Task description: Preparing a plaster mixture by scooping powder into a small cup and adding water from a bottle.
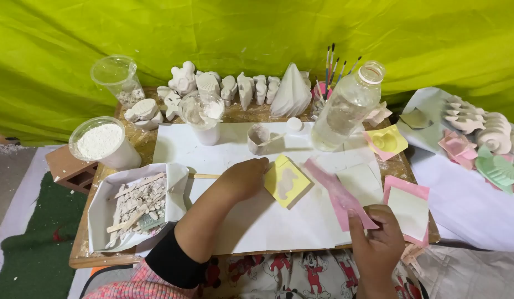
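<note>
Yellow square mould sits mid-table on the white sheet, tilted like a diamond, pale filling in its hollow. Left hand rests knuckles-up at the mould's left edge, fingers curled under and touching it; whether they actually grip it, can't tell. A thin wooden stick pokes out left of that hand, flat on the sheet.

Right hand is at the near right edge of the table, thumb and fingers pinched on the lower end of a pink strip that runs diagonally up toward the mould. Just right of it: a pink square mould filled white. Between strip and pink mould lies a pale flat square.

Behind the yellow mould: small paper cup with a stick in it, a white cap, and a clear plastic bottle, open, leaning. Another yellow mould sits right of the bottle. Paintbrushes stand behind the bottle.

Back row: white plaster figures lined up along the green cloth backdrop. Clear cup smeared white in front of them.

Left side: tub of white powder, an empty clear cup, and a white tray holding broken plaster bits and sticks.

Far right, separate surface: more white casts plus pink and green moulds.
</note>
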